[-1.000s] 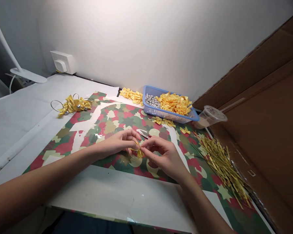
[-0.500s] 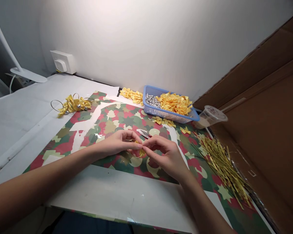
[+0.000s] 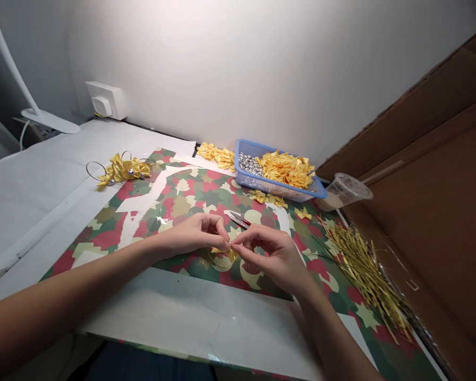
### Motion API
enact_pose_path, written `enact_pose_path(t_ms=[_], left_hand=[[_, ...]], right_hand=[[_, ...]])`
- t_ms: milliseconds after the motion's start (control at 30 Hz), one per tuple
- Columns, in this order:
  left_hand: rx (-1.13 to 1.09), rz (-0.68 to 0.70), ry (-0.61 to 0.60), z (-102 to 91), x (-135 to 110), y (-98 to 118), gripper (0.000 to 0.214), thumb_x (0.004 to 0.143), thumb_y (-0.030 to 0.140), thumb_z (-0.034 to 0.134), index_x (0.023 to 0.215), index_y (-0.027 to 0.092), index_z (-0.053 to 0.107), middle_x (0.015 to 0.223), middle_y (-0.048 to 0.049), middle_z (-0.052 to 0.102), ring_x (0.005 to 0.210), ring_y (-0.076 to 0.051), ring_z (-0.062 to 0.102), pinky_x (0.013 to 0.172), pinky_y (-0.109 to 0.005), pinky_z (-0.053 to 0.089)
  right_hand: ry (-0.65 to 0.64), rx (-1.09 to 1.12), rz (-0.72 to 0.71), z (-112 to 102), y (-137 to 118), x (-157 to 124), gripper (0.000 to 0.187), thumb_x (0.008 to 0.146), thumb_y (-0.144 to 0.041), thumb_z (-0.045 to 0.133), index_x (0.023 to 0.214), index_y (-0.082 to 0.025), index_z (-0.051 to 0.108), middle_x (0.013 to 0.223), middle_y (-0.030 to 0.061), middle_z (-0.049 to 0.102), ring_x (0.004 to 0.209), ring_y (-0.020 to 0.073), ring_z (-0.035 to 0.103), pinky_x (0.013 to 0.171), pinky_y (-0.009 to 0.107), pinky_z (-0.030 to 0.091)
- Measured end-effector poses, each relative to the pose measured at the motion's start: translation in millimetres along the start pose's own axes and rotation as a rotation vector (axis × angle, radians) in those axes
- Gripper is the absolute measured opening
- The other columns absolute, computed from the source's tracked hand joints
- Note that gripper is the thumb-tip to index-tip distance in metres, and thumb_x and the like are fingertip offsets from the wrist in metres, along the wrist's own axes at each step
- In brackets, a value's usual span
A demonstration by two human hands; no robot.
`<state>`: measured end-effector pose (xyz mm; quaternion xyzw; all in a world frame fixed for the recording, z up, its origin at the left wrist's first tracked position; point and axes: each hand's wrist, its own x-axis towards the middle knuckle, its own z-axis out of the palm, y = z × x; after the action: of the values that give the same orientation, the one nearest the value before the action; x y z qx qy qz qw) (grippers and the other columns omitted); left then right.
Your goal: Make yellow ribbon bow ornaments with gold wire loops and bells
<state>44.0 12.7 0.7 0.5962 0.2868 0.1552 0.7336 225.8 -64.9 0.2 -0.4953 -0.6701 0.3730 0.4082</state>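
- Head view: the left hand (image 3: 192,235) and right hand (image 3: 272,256) meet above a camouflage-patterned paper sheet (image 3: 174,196).
- Their fingers (image 3: 227,245) pinch narrowly on a gold wire loop (image 3: 221,262) carrying a yellow satin bow (image 3: 219,250), partly hidden.
- The wire looks light and springy, the satin soft; the pinched bow seems the best hold.
- Small snips (image 3: 237,219) lie just beyond.
- A blue plastic basket (image 3: 257,145) holds more bows.

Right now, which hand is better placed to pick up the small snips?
Probably the right hand: the snips' red-gripped end lies toward it, while their metal blades point toward the left hand.
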Motion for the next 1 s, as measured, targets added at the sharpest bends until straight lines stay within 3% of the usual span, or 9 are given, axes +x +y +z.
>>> enact_pose_path(t_ms=[600, 1000], left_hand=[[0.039, 0.004, -0.029, -0.2, -0.7, -4.7, 0.01, 0.064, 0.02, 0.062, 0.066, 0.015, 0.053, 0.067, 0.0029, 0.055, 0.063, -0.009, 0.049, 0.058, -0.023, 0.037], [0.021, -0.011, -0.036, 2.5, -1.3, -2.8, 0.007, 0.062, 0.018, 0.06, 0.063, 0.015, 0.054, 0.064, 0.0043, 0.052, 0.061, -0.008, 0.047, 0.057, -0.022, 0.035]], right_hand=[[-0.029, -0.149, -0.191, 1.2, -1.7, 0.5, 0.01, 0.083, -0.019, 0.059, 0.076, -0.018, 0.066, 0.059, -0.0023, 0.053, 0.051, 0.0096, 0.047, 0.05, 0.023, 0.041], [-0.057, -0.205, -0.173, 0.3, -2.5, -0.4, 0.012, 0.085, -0.022, 0.057, 0.076, -0.018, 0.066, 0.058, -0.0019, 0.052, 0.051, 0.0095, 0.043, 0.047, 0.021, 0.036]])
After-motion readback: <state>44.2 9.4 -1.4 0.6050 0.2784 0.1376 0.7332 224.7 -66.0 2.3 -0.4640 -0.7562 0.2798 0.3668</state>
